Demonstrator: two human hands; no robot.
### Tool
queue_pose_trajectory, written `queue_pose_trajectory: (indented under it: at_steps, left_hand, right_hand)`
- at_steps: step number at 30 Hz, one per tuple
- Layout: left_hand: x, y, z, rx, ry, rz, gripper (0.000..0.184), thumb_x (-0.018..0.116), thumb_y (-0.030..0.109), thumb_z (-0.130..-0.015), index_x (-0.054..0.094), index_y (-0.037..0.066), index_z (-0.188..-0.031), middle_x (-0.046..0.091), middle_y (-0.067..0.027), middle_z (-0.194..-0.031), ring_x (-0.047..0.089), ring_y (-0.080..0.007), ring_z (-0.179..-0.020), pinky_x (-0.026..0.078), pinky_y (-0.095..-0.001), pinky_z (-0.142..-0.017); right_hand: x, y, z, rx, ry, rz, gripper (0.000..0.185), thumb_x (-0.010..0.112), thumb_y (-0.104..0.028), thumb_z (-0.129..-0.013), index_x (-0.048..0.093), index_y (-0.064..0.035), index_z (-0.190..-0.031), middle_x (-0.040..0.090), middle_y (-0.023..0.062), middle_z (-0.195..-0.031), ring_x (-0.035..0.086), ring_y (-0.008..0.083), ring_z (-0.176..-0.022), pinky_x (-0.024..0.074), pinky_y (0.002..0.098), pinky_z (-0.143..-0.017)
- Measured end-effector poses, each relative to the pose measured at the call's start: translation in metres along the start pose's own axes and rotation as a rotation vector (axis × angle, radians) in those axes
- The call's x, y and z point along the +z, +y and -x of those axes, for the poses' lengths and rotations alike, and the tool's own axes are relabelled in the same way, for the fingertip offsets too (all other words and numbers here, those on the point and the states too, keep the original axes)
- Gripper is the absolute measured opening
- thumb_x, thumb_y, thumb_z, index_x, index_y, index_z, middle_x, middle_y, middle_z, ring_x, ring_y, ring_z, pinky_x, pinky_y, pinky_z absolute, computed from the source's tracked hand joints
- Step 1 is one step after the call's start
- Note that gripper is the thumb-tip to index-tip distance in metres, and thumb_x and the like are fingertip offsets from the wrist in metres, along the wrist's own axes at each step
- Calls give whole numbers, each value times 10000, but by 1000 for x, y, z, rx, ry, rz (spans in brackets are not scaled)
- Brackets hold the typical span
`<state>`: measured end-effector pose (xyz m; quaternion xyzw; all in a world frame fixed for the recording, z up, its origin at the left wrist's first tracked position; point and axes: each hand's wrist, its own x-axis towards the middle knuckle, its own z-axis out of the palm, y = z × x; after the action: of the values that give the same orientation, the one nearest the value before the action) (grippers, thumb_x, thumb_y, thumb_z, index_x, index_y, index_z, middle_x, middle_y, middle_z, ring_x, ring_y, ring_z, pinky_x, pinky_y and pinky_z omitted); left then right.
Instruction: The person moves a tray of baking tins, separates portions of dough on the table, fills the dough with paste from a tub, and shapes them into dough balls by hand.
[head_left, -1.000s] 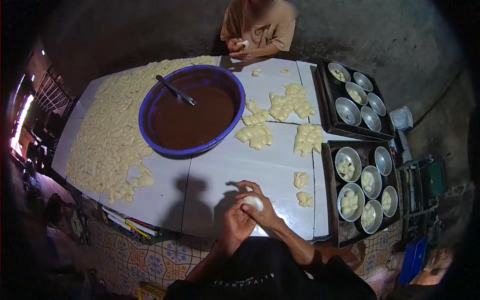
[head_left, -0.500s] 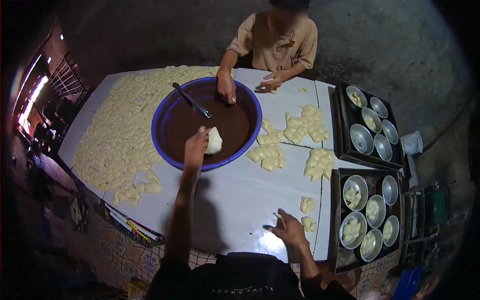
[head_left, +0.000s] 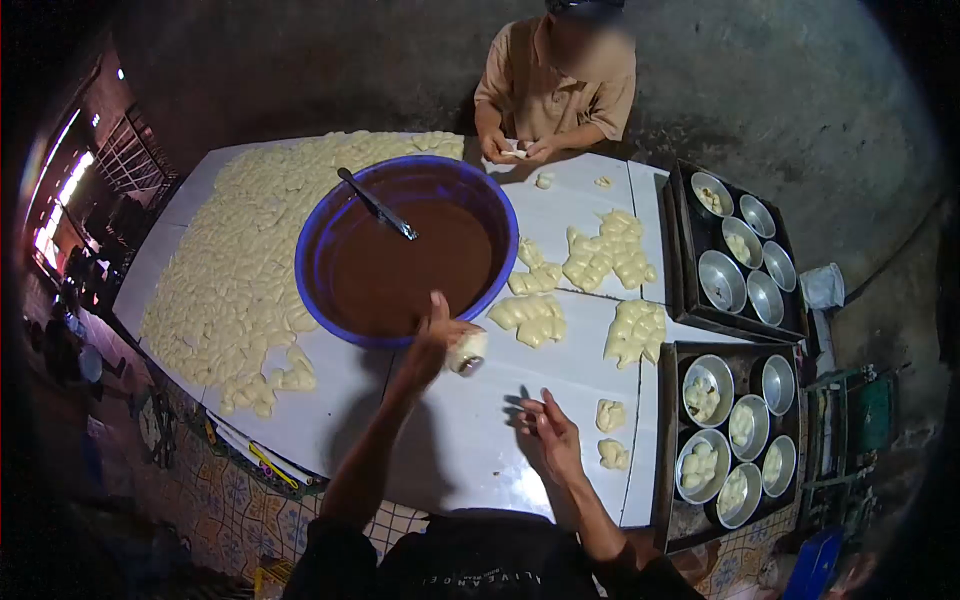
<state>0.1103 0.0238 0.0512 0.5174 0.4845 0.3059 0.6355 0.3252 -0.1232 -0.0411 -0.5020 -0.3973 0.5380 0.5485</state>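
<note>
In the head view, my left hand [head_left: 432,335] is closed on a pale dough piece [head_left: 467,350] with a brown smear on its lower end, just outside the basin's near rim. My right hand [head_left: 553,432] hovers above the white table with fingers apart; nothing shows in it. A blue-purple basin [head_left: 309,301] contains a smooth brown filling [head_left: 400,275]. Leaning inside it is a dark-handled metal utensil [head_left: 377,205]. Two small dough clumps [head_left: 611,415] lie to the right of my right hand.
Many dough pieces [head_left: 225,270] cover the table's left side. Larger dough clusters [head_left: 635,333] lie right of the basin. Two dark trays [head_left: 690,270] [head_left: 672,480] carry round tins, some with dough. Across the table, a co-worker's hands [head_left: 515,147] hold a small dough piece.
My left hand has moved from over the basin to the right and nearer me, with the dough piece. My right hand has shifted left. The co-worker's hand has left the basin, and both hands are together.
</note>
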Motion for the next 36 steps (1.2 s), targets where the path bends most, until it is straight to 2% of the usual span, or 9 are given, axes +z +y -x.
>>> queue_pose_trajectory:
  at_steps: [3,7,12,15,18,23,30,34,36]
  left_hand:
    - [52,-34,39,-257,-173,522,990,146,752,-885,485,-90,-1280,589,-241,-1166,581,-280,-1073,417,-381,-972]
    - [87,-64,72,-206,166,345,694,368,560,-954,506,-18,-1312,604,-147,-1127,566,-205,-1038,418,-321,-932]
    - [99,-71,103,282,222,-149,398,569,-5,-895,504,-76,-1281,593,-104,-1006,592,-134,-924,503,-263,-764]
    - [93,-89,103,262,106,-235,316,588,-64,-867,573,-93,-1181,588,-120,-969,616,-158,-909,522,-262,-766]
    - [96,-84,113,270,45,-26,201,624,-32,-864,634,-88,-1056,576,-112,-926,626,-153,-846,526,-267,-736]
    - [101,-105,111,-8,86,171,155,701,69,-848,636,-60,-905,589,-81,-912,613,-138,-846,535,-246,-660]
    - [124,-116,117,345,308,77,343,648,15,-863,463,-5,-1151,604,-76,-943,619,-150,-899,561,-279,-756]
    - [99,-112,121,355,93,417,491,592,-91,-749,400,17,-1188,569,-112,-993,599,-184,-943,514,-263,-760]
    - [92,-126,112,485,229,429,376,622,94,-760,485,9,-1099,524,-108,-1071,537,-250,-1109,450,-380,-902]
  right_hand:
    - [8,24,-9,420,-169,-883,401,547,-189,-959,479,91,-1239,581,130,-1086,587,187,-948,509,295,-830]
    - [19,20,3,401,-5,-632,190,584,-107,-931,618,45,-1040,605,83,-965,606,166,-836,518,286,-789]
    - [19,-9,31,-448,-104,696,337,639,34,-793,651,-25,-1124,545,108,-1131,544,205,-1035,441,310,-860]
    - [6,-8,28,-436,-160,442,308,643,33,-792,662,-29,-1093,544,112,-1134,550,227,-1043,444,313,-880]
    - [1,-8,28,-219,-26,32,253,650,20,-799,678,-23,-1046,537,121,-1163,556,228,-1064,472,314,-880]
    - [9,-27,44,-321,-221,402,216,638,-14,-850,686,-25,-1060,553,115,-1183,582,185,-1011,490,279,-764]
    - [13,-26,41,-45,-88,478,477,623,-112,-888,493,-40,-1341,584,118,-1124,545,131,-1007,463,256,-770]
    - [-11,-19,23,644,-721,-259,461,558,-115,-902,475,-33,-1349,585,91,-1145,582,148,-855,474,250,-688]
    - [-7,-9,18,215,-522,226,380,587,-30,-829,603,-47,-1208,636,108,-1127,621,192,-873,500,273,-742]
